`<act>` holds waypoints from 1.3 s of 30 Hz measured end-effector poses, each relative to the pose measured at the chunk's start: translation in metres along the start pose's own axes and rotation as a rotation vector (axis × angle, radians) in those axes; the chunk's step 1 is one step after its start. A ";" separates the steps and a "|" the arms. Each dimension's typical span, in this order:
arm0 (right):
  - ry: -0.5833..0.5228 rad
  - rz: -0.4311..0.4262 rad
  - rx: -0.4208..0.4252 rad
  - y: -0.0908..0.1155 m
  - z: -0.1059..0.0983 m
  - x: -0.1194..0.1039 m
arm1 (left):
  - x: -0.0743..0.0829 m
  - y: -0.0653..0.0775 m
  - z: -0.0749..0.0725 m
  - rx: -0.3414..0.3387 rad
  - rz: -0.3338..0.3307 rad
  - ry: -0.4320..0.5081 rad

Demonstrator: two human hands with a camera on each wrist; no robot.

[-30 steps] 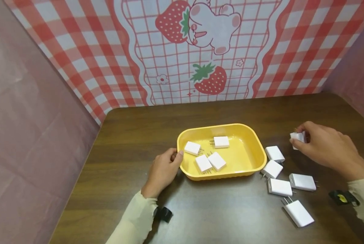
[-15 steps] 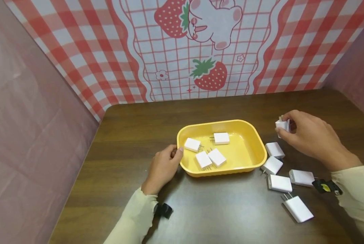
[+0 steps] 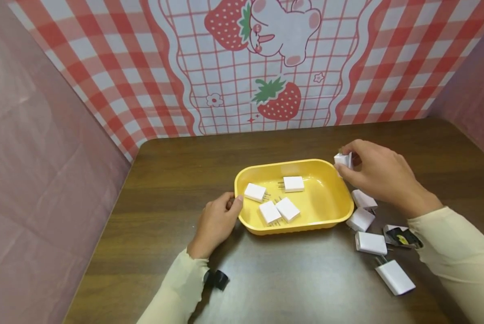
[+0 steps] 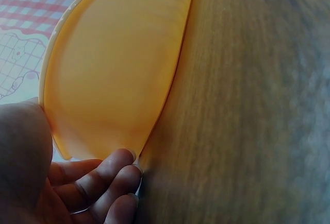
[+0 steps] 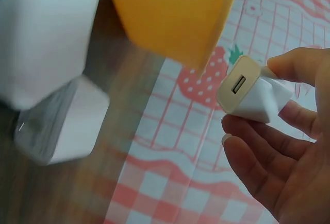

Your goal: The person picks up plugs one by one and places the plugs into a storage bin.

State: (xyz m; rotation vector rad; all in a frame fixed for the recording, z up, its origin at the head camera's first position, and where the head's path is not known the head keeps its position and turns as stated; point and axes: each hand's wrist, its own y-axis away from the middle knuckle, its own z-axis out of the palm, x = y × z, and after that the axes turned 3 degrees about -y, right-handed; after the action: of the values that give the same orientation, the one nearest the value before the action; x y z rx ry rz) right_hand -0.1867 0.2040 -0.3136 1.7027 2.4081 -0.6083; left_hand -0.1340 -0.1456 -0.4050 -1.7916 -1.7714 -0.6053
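Observation:
The left hand (image 3: 219,222) grips the left end of a yellow plastic tray (image 3: 302,228), thumb at the rim and fingers against the outer wall in the left wrist view. Several white USB charger plugs lie inside, one of them a charger (image 3: 294,184) near the back wall. At the tray's back right corner, the right hand (image 3: 381,173) pinches another white USB charger (image 5: 250,92) between thumb and fingers. Its USB port faces the camera in the right wrist view. The right wrist's black band partly covers one charger (image 3: 389,229) on the table.
Several white chargers lie right of the tray on the brown wooden table (image 3: 169,180), among them a charger (image 3: 395,277) nearest the front. A red-and-white checked cloth (image 3: 152,90) with strawberries hangs behind the table. Pink fabric (image 3: 43,157) is at the left side.
The right hand has carried its charger leftward from the table's right side to the tray's back right corner. The left hand stays on the tray.

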 end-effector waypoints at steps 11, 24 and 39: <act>0.020 -0.060 -0.100 -0.014 0.000 -0.025 | 0.001 -0.001 0.000 -0.001 -0.007 -0.011; 0.093 -0.245 -0.240 -0.044 0.013 -0.063 | -0.003 -0.001 -0.003 0.023 0.015 -0.018; 0.153 -0.343 -0.349 -0.061 0.033 -0.080 | -0.002 -0.001 -0.002 0.005 0.017 -0.009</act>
State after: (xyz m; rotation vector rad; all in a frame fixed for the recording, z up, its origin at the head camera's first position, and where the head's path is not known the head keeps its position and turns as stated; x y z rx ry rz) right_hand -0.2185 0.1044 -0.3018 1.2504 2.7366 -0.0777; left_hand -0.1349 -0.1489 -0.4049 -1.8075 -1.7602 -0.5864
